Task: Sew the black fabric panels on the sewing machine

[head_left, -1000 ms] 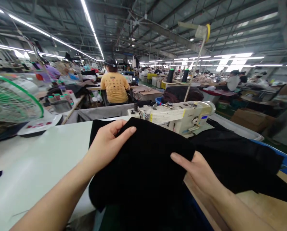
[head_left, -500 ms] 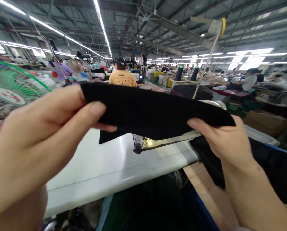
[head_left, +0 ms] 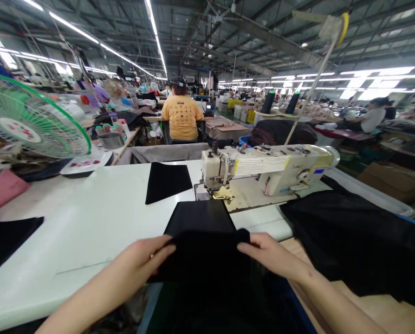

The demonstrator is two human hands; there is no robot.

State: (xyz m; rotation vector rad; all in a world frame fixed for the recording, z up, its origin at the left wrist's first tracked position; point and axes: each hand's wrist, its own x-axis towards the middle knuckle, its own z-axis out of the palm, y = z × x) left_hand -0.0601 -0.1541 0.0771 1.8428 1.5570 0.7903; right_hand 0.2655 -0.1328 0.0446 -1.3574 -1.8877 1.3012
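Observation:
Both hands grip one black fabric piece at the front edge of the white table. My left hand pinches its left side, and my right hand pinches its right side. The far part of the cloth lies on the tabletop, just in front of the needle area of a white sewing machine; the near part hangs over the edge. Another black piece lies flat to the left of the machine head.
Black cloth is heaped at the right, and a black piece lies at the far left. A green fan stands at the left. A person in a yellow shirt sits ahead, facing away.
Both hands have moved down and away from the camera, lowering the black fabric from in front of the view to the table edge. The sewing machine and the other flat piece now show.

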